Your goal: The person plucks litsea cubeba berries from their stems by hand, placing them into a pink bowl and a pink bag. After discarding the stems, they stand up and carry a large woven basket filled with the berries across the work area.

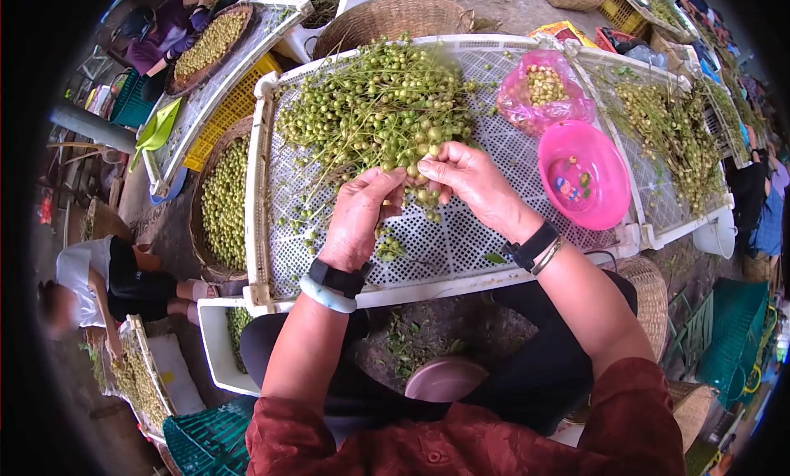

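Observation:
A big heap of green round fruits on thin stems (pixel 362 106) lies on the white perforated tray (pixel 477 254). At the heap's front edge, my left hand (pixel 364 208) pinches the fruit stems. Close beside it on the right, my right hand (pixel 469 184) has thumb and fingers closed on a pale green fruit of the same bunch. Some fruits hang just below my fingers. To the right are a pink plastic bag (pixel 543 93) with pale fruits in it and a pink basin (pixel 584 176) with a printed bottom.
Left of the tray stands a woven basket of green fruits (pixel 224 204), with a white foam box (pixel 218 344) nearer. A second tray with fruit stems (pixel 671 139) adjoins on the right. Other people sit at the far left, one in a white shirt (pixel 86 283).

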Motion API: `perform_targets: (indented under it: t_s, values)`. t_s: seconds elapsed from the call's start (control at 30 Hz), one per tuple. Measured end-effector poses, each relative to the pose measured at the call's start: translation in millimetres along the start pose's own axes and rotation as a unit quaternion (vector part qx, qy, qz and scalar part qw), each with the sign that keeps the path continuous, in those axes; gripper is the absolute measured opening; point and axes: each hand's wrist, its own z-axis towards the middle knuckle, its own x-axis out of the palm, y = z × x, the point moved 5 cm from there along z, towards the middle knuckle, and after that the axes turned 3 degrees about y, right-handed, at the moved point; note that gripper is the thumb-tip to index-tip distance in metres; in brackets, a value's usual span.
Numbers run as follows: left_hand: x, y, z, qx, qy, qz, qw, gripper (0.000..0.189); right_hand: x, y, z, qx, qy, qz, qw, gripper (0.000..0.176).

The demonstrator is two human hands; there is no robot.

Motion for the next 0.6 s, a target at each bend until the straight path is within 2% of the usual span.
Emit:
perform_targets:
  t_s: [0.03, 0.1, 0.13, 0.23, 0.27, 0.4, 0.5, 0.6]
  values:
    - [0, 0, -1, 0.001, -0.017, -0.007, 1.0, 0.021, 1, 2, -2, 0.006, 0.015, -0.004, 1.0, 0.015]
    - [-6, 3, -1, -0.023, 0.006, -0.01, 1.0, 0.02, 0, 11, -7, 0.018, 0.046, -0.015, 0.999, 0.014]
    - [-8, 2, -1, -0.034, 0.018, -0.012, 0.999, 0.019, 0, 12, -8, 0.026, 0.066, 0.035, 0.997, 0.014]
    - [-3, -2, -7, -0.033, 0.026, -0.014, 0.999, 0.016, 7, 12, -11, 0.057, 0.063, 0.05, 0.995, 0.016]
    - [-2, -2, -7, -0.024, 0.022, 0.001, 0.999, 0.015, 11, 14, -10, 0.021, 0.053, 0.021, 0.998, 0.015]
    - [0, 0, -5, 0.008, 0.021, 0.036, 0.999, 0.012, 17, 10, -4, -0.012, 0.025, -0.024, 0.999, 0.016]
    - [2, -2, -8, 0.014, 0.039, 0.037, 0.998, 0.01, 15, 13, -7, -0.021, 0.02, -0.017, 0.999, 0.015]
    - [2, 3, -5, 0.013, 0.061, -0.019, 0.998, 0.011, 9, 12, -10, -0.003, 0.045, 0.071, 0.996, 0.013]
